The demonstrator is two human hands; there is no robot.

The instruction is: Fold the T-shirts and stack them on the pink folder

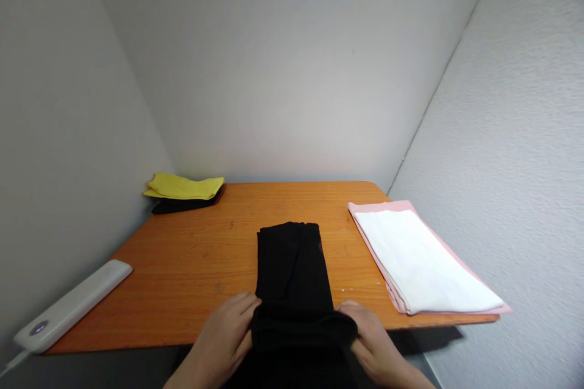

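A black garment (292, 267), folded lengthwise into a narrow strip, lies on the wooden table and reaches over its front edge toward me. My left hand (232, 328) is closed on the left side of its near end. On the opposite side, my right hand (365, 337) grips the same end. Between the two hands the cloth is raised and doubled into a thick fold. Which kind of garment it is, I cannot tell. The fingertips of both hands are partly hidden by the fabric.
Yellow folded cloth (185, 186) rests on a black folded cloth (187, 205) at the back left. White folded cloth (424, 258) lies over a pink one (399, 205) at the right. A white power strip (77, 304) sits along the table's (196, 261) left edge. Walls enclose three sides.
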